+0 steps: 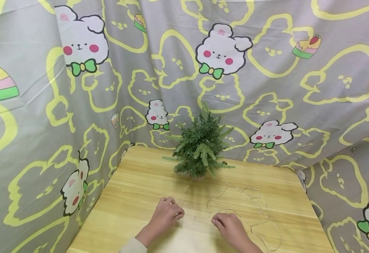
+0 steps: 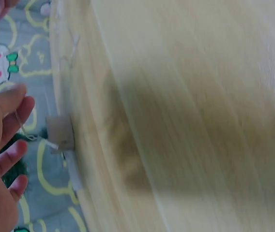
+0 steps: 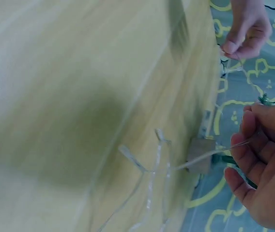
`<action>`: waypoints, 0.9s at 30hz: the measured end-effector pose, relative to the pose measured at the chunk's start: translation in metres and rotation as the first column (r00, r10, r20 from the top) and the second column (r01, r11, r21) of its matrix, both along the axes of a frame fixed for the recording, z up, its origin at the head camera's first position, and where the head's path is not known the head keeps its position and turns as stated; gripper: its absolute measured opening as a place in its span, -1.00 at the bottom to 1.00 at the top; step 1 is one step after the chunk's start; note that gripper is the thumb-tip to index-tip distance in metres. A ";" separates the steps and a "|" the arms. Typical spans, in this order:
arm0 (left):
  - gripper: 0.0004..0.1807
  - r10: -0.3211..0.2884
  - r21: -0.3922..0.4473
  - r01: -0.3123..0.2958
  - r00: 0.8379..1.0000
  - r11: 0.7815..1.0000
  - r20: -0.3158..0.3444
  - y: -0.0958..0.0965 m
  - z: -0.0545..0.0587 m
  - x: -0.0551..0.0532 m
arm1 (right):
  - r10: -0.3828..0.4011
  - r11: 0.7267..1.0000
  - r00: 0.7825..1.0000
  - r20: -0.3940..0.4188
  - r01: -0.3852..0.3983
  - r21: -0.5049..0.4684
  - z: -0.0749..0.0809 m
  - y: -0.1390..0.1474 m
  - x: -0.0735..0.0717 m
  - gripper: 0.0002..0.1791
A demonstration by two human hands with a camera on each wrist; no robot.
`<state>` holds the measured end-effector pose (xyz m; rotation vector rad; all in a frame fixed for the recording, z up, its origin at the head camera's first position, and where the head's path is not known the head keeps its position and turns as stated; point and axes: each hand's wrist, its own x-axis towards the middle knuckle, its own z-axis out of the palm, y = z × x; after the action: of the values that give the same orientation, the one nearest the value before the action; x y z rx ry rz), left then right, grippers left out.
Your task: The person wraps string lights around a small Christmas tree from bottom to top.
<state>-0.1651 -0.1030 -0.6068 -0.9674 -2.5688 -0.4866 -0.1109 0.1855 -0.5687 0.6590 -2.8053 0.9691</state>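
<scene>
A long thin clear wire (image 1: 268, 209), like a string of fairy lights, lies in loose loops on the wooden tabletop right of centre. My left hand (image 1: 168, 212) pinches one stretch of it between thumb and forefinger, just above the table. To its right, my right hand (image 1: 230, 226) pinches another stretch, and a thin length spans between the two hands. In the right wrist view, the wire (image 3: 149, 193) trails from the right hand (image 3: 268, 159) with short branching tips. Beyond the hands stands a small green artificial pine tree (image 1: 203, 147), touched by neither hand.
The tree's square brownish base (image 3: 201, 155) rests on the wooden table (image 1: 140, 175). Grey curtains (image 1: 178, 70) printed with bunnies and yellow outlines hang close behind the table and along both sides.
</scene>
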 end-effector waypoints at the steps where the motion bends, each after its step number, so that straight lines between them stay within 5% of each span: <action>1: -0.91 0.011 0.011 -0.010 0.999 1.000 -0.039 -0.003 0.000 -0.003 | -0.011 1.000 1.000 -0.002 0.011 0.005 0.003 0.001 -0.001 -0.90; 9: -0.93 0.180 0.124 -0.158 0.964 0.980 -0.194 -0.022 0.000 -0.027 | -0.052 0.999 0.998 0.037 0.051 0.012 0.019 -0.002 -0.004 -0.87; 17: -0.88 0.362 0.262 -0.309 0.914 0.914 -0.185 -0.035 0.013 -0.054 | -0.077 0.997 0.997 0.025 0.077 -0.003 0.034 -0.006 -0.003 -0.83; 21: -0.89 0.411 0.313 -0.337 0.887 0.888 -0.211 -0.038 0.021 -0.069 | -0.094 0.996 0.995 0.019 0.093 0.014 0.041 -0.007 -0.003 -0.83; 27: -0.94 0.461 0.399 -0.362 0.867 0.843 -0.187 -0.041 0.035 -0.091 | -0.111 0.994 0.993 0.046 0.110 0.025 0.053 -0.012 -0.006 -0.91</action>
<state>-0.2557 -0.1438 -0.5719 -0.3058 -2.2358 -0.6077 -0.1165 0.1730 -0.5161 0.4835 -2.8629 0.9474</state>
